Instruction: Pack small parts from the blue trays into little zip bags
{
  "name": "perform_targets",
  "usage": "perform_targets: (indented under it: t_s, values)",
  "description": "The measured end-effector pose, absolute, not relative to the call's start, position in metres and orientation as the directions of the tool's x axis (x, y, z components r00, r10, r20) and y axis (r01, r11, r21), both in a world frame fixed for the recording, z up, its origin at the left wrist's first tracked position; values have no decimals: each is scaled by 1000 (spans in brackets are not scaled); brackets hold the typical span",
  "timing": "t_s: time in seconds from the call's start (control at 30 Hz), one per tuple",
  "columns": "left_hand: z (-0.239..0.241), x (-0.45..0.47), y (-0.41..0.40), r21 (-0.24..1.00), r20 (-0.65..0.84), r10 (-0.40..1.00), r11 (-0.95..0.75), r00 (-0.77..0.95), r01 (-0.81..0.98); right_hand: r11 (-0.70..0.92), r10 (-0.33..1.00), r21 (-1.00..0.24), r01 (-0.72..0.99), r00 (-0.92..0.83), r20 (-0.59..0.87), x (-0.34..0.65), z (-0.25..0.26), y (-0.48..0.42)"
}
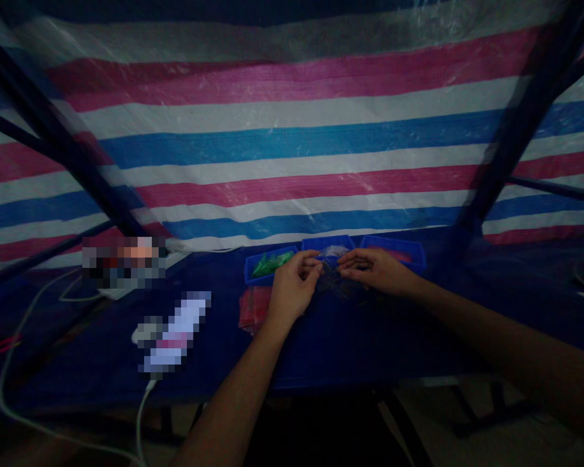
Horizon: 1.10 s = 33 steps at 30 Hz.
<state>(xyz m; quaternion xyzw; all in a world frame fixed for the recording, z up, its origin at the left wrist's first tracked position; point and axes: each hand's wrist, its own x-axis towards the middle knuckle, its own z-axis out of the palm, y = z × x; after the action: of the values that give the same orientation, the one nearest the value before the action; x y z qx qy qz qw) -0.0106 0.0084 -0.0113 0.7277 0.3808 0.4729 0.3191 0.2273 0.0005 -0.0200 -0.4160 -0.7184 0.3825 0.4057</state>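
My left hand (294, 285) has its thumb and fingers curled together in a pinch. Across from it, my right hand (377, 271) is also pinched, its fingertips close to the left ones. What either hand holds is too small and dark to make out. Under and between the fingertips lies a loose pile of thin dark pieces (338, 285). Just behind stand a blue tray of green items (246, 272), a middle blue tray (316, 242) with clear whitish items, and a right blue tray (420, 254) with red items. Red flat packets (253, 308) lie left of my left wrist.
On the blue table (214, 383) at the left, a blurred-out phone-like object (180, 331) has a white cable (140, 415) plugged in, beside a pale round object (145, 332). A white power strip (178, 263) lies farther back. Blue frame posts (511, 136) and striped sheeting (292, 143) enclose the table.
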Motion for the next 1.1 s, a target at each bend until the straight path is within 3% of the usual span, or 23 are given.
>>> perform_targets:
  t_s: [0.23,0.37,0.5,0.6,0.87,1.1]
  values:
    - [-14,-6,3,841,346,828,-482,441,246,294,924,-947,132,-292,246,218,-31,5]
    - [-12,-7,3,817,404,848,-504,344,282,363,893,-886,289,-380,242,230,-15,-1]
    - [-12,-8,7,837,460,849,-512,259,191,442,771,-744,501,-636,29,249,3,-9]
    - [-12,-7,9,873,447,863,-479,236,97,483,732,-669,565,-680,-46,254,5,-11]
    - [-8,-5,10,930,364,903,-363,228,-48,582,764,-512,631,-640,80,239,-1,-16]
    - [-11,-4,11,950,281,928,-234,243,-207,504,823,-663,553,-541,174,242,-6,-10]
